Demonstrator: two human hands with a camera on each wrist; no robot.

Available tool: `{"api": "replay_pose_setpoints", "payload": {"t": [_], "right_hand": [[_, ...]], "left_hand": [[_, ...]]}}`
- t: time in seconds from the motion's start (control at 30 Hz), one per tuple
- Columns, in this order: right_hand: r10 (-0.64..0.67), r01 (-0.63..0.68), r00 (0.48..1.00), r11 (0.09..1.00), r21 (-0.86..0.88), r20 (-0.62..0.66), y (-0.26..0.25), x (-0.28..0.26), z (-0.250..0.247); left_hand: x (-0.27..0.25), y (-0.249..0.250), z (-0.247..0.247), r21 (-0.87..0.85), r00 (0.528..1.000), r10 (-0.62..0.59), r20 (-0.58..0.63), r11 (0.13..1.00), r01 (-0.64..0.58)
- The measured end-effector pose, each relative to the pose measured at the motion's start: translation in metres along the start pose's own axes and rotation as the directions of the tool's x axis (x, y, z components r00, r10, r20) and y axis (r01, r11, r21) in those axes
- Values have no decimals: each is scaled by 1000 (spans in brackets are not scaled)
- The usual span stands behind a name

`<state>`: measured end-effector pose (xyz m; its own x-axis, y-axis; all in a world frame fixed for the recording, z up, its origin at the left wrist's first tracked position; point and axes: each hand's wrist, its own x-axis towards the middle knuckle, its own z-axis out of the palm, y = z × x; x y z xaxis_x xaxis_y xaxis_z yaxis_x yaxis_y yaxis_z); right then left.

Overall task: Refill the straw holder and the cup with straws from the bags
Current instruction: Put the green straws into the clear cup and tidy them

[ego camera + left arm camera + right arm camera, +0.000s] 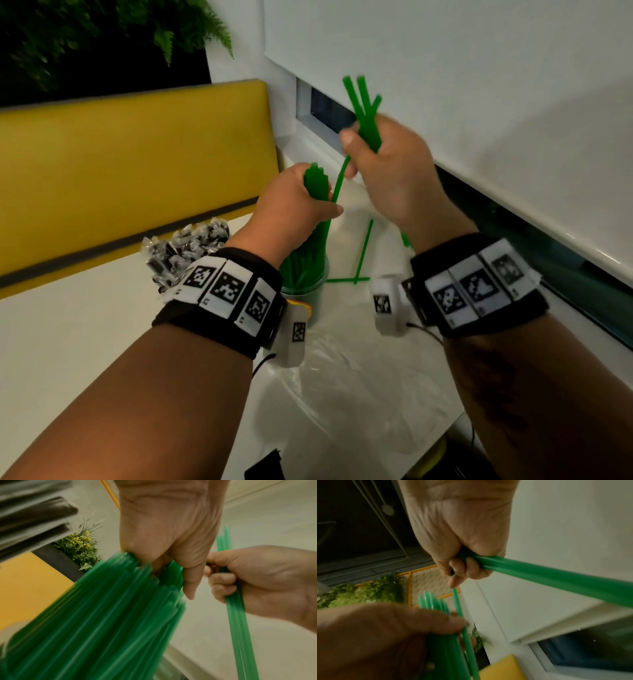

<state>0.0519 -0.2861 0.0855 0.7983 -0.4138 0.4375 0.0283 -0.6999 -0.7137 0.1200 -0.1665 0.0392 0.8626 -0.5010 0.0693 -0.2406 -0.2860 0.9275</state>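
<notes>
The left hand (294,202) is clenched around the top of a thick bundle of green straws (96,622) — thin, smooth, translucent tubes standing in a clear cup (308,294) on the white table (85,325). The right hand (387,171), raised just beside it, grips a few more straws (364,113), their ends fanning out above the fist; one seems to hang below it, though blur hides the detail. Two loose straws (363,253) lie crossed on the table behind the cup.
</notes>
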Motion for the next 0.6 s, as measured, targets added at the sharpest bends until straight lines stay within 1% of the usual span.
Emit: {"api": "replay_pose_setpoints", "payload": {"t": [0.1,0.2,0.27,0.37,0.47,0.53,0.57,0.6], "right_hand": [[115,-103,990,985,140,-81,17,-20,8],[231,-197,969,933,302,-83,22,-20,-3],[269,-216,958,901,376,-96,23,-15,-13],[299,-239,948,895,376,-112,27,-16,-19],[318,-254,932,915,312,-176,34,-22,-25],[311,-243,919,931,272,-242,36,-27,-30],[295,-225,916,939,261,-270,36,-30,-31],[272,-200,916,947,251,-295,35,-32,-31]], "left_hand": [[1,-1,1,-14,1000,4,15,1000,-4],[0,-1,3,-41,999,-6,37,999,7],[-2,1,4,-63,998,-16,56,998,20],[-5,3,4,-110,999,5,44,994,0],[-8,6,0,-130,997,66,-33,989,-70],[-11,9,-4,-128,988,140,-70,981,-148],[-13,11,-5,-85,976,203,-85,974,-210],[-13,14,-6,19,953,290,-89,957,-289]]}}
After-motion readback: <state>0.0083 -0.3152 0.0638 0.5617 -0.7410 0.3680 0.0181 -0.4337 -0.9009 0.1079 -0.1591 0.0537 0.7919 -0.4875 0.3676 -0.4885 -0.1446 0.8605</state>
